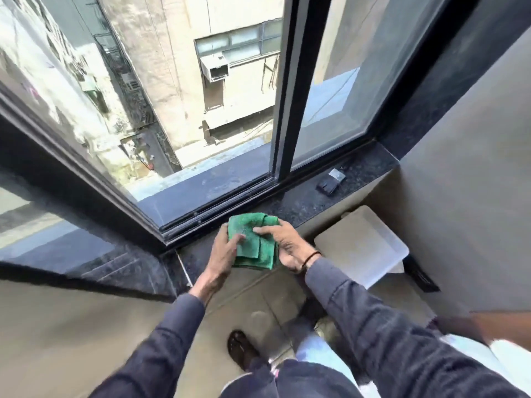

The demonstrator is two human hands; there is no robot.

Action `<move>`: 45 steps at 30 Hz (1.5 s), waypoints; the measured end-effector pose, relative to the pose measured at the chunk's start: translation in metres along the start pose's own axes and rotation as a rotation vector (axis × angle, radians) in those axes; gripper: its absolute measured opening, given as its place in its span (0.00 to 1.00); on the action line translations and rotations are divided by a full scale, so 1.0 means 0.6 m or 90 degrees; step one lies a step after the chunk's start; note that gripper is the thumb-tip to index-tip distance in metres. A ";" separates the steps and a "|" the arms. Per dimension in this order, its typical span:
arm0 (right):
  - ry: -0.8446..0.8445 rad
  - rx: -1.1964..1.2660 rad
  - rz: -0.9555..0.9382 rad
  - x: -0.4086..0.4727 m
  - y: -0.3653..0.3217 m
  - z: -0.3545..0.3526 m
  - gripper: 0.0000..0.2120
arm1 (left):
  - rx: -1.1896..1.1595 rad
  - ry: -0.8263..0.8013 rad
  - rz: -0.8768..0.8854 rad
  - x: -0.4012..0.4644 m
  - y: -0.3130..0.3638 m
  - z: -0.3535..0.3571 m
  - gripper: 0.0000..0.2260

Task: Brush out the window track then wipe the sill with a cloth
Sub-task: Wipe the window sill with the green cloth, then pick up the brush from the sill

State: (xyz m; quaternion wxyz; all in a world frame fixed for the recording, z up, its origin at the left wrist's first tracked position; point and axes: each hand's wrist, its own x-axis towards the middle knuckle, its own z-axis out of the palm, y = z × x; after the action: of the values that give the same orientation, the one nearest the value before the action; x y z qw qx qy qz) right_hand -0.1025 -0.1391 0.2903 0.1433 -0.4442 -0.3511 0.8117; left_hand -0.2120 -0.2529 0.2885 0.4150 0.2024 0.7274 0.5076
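Green cloth: folded microfibre, held between both hands just above the near edge of the sill, at the corner where two window runs meet.
Left grip: closed on the cloth's left side, thumb lying across its top face, fingers underneath and hidden.
Right grip: closed on the cloth's right side, thumb pressing the top layer near the middle, fingers curled around the right edge.
Wrist: a thin dark band circles the right wrist, just ahead of the dark blue sleeve.
Sill: dark speckled stone, running from the corner off to the right below the window; a second stretch runs left from the same corner.
Window track: dark metal channels just beyond the sill, directly behind the cloth; the sash is slid aside so the opening looks out on a pale building wall.
Sash frame: black upright, standing in the track to the right of the opening.
Small dark object: lies on the sill well to the right of the cloth, with a small silvery piece just behind it; what they are cannot be told.
Pale board: flat, rounded corners, below the sill to the right of the right hand.
Floor: tan tiles, a sandalled foot below the hands.
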 end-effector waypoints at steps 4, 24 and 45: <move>0.174 -0.021 -0.073 -0.011 -0.045 -0.127 0.12 | 0.091 -0.068 0.076 0.035 0.038 0.123 0.16; 0.656 0.106 0.108 0.252 0.136 -0.834 0.15 | 0.373 -0.310 -0.068 0.337 -0.172 0.762 0.23; 0.068 -1.130 -0.447 0.242 -0.362 -0.475 0.18 | 0.576 0.012 0.358 0.294 0.083 0.496 0.19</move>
State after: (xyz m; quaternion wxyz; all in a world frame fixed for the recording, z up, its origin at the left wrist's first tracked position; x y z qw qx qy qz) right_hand 0.0324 0.2205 0.2493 0.0051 -0.2969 -0.9448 0.1385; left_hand -0.0790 0.0634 0.2218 0.1275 0.5441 0.7948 0.2365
